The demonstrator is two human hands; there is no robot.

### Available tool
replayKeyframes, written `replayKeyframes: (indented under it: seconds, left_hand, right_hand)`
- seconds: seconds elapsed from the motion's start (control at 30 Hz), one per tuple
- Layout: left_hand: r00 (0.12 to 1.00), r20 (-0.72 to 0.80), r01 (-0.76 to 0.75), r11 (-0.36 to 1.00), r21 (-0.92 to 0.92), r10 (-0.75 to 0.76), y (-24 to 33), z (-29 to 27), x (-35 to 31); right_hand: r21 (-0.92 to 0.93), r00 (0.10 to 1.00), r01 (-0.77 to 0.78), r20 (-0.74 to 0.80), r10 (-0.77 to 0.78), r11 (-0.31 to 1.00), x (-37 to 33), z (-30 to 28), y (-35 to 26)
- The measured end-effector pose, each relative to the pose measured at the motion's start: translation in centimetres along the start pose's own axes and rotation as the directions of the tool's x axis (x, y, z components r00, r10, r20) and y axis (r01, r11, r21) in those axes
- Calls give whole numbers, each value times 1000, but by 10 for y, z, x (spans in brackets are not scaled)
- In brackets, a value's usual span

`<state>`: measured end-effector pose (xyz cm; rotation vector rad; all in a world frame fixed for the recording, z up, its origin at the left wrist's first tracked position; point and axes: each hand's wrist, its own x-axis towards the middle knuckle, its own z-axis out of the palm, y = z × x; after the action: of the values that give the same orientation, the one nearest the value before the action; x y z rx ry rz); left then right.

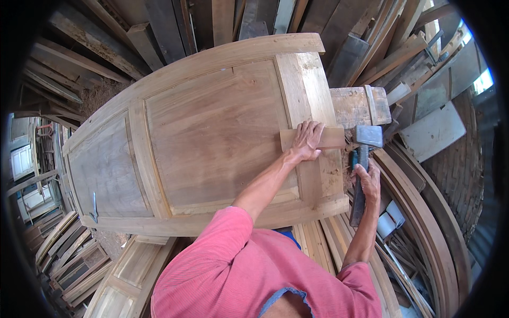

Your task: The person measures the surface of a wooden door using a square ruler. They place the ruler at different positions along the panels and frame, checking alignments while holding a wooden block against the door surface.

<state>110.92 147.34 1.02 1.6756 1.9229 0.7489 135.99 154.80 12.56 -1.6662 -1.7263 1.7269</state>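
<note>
A large panelled wooden door [212, 132] lies flat before me. Near its right end my left hand [307, 142] presses a short flat wooden block [332, 138] onto the wide end rail, fingers curled over its edge. The block's right end reaches just past the door's edge. Just off that edge, my right hand [369, 183] grips the handle of a club hammer [369, 136]. Its blocky grey metal head points away from me, close to the block's end but apart from it. A small blue-green thing by the right fingers is too hidden to name.
A worn wooden beam [350, 106] sticks out beyond the door's right end. A small metal tool [95, 208] rests at the door's left corner. Stacked planks [222, 21] line the far side, curved boards [424, 212] the right. Another panelled piece [132, 273] lies at the near left.
</note>
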Motion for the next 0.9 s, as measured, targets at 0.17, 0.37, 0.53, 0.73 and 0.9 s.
replayKeyframes:
  seconds: [0.17,0.37,0.53,0.73,0.9]
  left_hand:
    - [1000,3,-21,1000,-18,21,2,3,1]
    - [1000,9,-3,1000,-13,3,-1,4,1]
    - [1000,-25,-13,1000,-17,13,-1,4,-1]
    - [1000,-4,-2,999,-34,2,1,3,-1]
    - [1000,-26,-7,1000,-27,6,-1,3,1]
  right_hand:
    - [-52,967,183,-173,-189,982,18,-13,22]
    - [-148,995,66,90,-53,987,10,1,1]
    - [-10,993,120,-18,-120,993,12,-8,15]
    - [-17,977,111,-179,-112,994,21,-10,17]
    - [-123,996,65,72,-56,990,14,2,8]
